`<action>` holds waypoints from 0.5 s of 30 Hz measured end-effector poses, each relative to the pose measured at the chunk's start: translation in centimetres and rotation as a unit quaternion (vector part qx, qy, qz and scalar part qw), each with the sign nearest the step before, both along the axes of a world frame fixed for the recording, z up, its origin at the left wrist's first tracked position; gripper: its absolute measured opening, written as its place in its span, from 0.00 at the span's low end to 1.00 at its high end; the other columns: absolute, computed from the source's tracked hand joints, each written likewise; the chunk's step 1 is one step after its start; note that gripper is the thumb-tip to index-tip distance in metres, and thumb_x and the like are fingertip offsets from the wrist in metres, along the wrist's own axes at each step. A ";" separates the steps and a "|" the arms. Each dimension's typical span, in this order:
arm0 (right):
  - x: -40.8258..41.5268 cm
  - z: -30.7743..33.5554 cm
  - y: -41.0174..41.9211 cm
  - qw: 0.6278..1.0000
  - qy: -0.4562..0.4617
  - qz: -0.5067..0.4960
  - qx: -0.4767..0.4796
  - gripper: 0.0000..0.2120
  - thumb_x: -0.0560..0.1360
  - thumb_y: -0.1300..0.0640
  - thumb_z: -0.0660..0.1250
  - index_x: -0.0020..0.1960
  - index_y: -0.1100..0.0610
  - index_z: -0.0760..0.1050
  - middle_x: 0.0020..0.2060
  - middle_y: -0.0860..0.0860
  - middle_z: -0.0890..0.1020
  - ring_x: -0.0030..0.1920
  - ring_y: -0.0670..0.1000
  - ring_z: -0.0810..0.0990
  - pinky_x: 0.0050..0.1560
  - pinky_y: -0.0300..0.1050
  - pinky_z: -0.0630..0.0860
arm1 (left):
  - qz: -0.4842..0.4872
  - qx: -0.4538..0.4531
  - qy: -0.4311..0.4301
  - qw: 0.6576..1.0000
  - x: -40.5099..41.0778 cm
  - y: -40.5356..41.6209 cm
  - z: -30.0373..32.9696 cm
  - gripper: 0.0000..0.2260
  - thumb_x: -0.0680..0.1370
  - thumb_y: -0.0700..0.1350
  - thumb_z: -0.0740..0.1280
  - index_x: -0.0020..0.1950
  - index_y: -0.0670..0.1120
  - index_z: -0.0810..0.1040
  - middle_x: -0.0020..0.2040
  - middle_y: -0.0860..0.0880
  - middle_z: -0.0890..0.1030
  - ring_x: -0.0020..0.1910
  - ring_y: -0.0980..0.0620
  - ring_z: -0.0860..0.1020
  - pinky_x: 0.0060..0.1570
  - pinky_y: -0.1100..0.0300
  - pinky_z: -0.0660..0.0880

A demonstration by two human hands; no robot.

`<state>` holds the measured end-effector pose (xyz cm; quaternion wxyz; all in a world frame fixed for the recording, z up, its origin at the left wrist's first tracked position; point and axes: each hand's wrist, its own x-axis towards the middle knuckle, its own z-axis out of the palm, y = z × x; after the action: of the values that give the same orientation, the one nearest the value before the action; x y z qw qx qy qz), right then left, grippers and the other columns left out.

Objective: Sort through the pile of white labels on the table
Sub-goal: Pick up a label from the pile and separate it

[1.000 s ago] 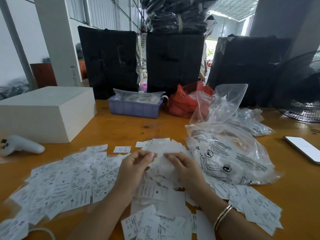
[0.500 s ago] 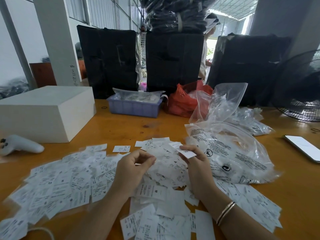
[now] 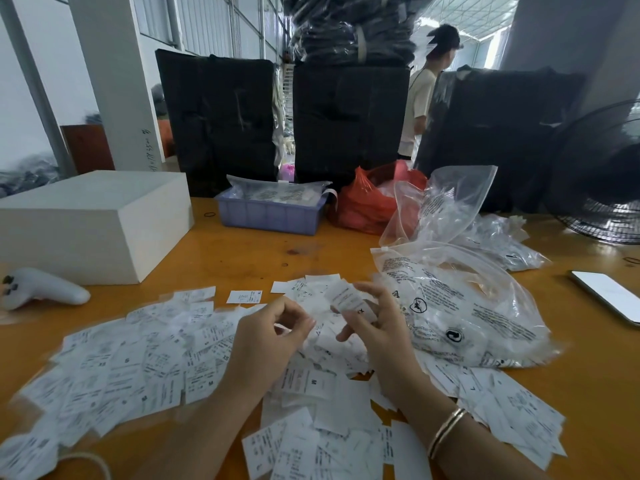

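Since half a second ago, the right hand (image 3: 375, 332) has turned its pinched white printed label (image 3: 353, 301) upright, and a person in a pale shirt (image 3: 420, 98) now shows between the black bundles.

At far left, a white handheld controller (image 3: 43, 287) lies on the orange wooden table (image 3: 242, 251), in front of a white rectangular box (image 3: 93, 220). The scattered pile of white printed labels (image 3: 131, 368) covers the near tabletop. Above it the left hand (image 3: 268, 344) hovers with fingers curled, thumb and forefinger close together; whether it holds anything I cannot tell. Behind sits a lavender plastic tray (image 3: 270, 216). Just right of the hands lies a clear printed plastic bag (image 3: 460, 317), then a white phone (image 3: 607, 296) at the right edge.
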<state>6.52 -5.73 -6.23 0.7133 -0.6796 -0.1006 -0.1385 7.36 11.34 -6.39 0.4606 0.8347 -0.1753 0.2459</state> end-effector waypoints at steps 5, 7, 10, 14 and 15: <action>-0.1 0.1 -0.1 0.998 -0.039 -0.031 -0.038 0.04 0.76 0.61 0.66 0.43 0.59 0.77 0.34 0.48 0.83 0.29 0.45 0.77 0.37 0.33 0.74 | 0.001 -0.015 -0.004 1.000 0.0 0.2 0.0 0.10 0.72 0.45 0.74 0.37 0.58 0.75 0.39 0.65 0.80 0.40 0.64 0.79 0.37 0.75 0.73; -0.2 0.1 -0.1 0.996 -0.039 -0.036 -0.073 0.04 0.76 0.61 0.67 0.42 0.57 0.78 0.33 0.46 0.83 0.28 0.44 0.76 0.33 0.33 0.72 | 0.001 -0.010 -0.010 1.000 -0.1 0.2 0.1 0.10 0.72 0.45 0.74 0.37 0.58 0.75 0.40 0.64 0.80 0.40 0.64 0.79 0.38 0.74 0.73; -0.1 -0.2 0.1 0.988 -0.033 -0.044 -0.143 0.07 0.76 0.59 0.67 0.40 0.51 0.77 0.33 0.45 0.83 0.28 0.40 0.76 0.30 0.32 0.70 | 0.004 -0.010 -0.012 1.000 -0.1 0.3 0.1 0.10 0.72 0.46 0.74 0.37 0.58 0.75 0.35 0.60 0.80 0.39 0.64 0.79 0.37 0.73 0.74; 0.1 -0.4 0.2 0.973 -0.035 -0.080 -0.214 0.05 0.76 0.57 0.67 0.41 0.51 0.77 0.33 0.49 0.83 0.29 0.41 0.74 0.30 0.34 0.68 | 0.007 -0.006 -0.012 1.000 -0.1 0.3 0.0 0.10 0.72 0.45 0.74 0.38 0.58 0.75 0.34 0.60 0.80 0.39 0.64 0.79 0.38 0.72 0.75; 0.1 -0.5 0.2 0.969 -0.039 -0.088 -0.227 0.05 0.76 0.57 0.67 0.41 0.51 0.77 0.34 0.49 0.82 0.29 0.43 0.75 0.30 0.33 0.68 | 0.007 -0.004 -0.012 1.000 -0.2 0.3 0.1 0.10 0.72 0.45 0.74 0.38 0.58 0.75 0.34 0.60 0.80 0.40 0.64 0.79 0.38 0.72 0.75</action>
<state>6.62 -5.51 -6.73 0.5211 -0.8239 -0.0966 -0.2010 7.19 11.63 -6.32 0.4605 0.8309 -0.1740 0.2595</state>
